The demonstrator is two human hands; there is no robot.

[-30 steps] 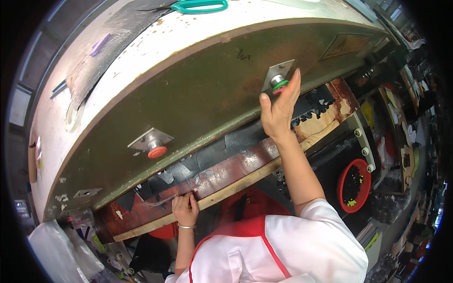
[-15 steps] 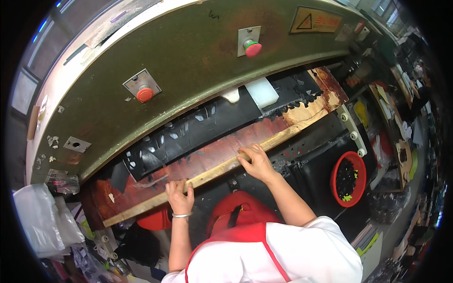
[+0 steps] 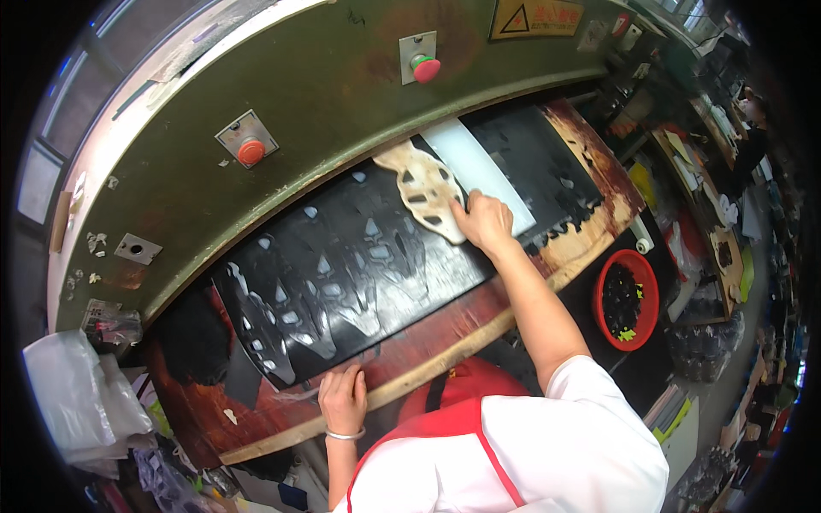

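Cream cut-out template [image 3: 428,185] lies on black sheeting [image 3: 449,272], apparently steadied by the half-curled right hand [image 3: 486,221], the left hand [image 3: 342,400] curled loosely at the board [image 3: 428,337], perhaps for balance, both grips unclear.

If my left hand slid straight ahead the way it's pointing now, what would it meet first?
Your left hand would probably meet the near edge of the flat black sheet with cut-out shapes; exact height is unclear.
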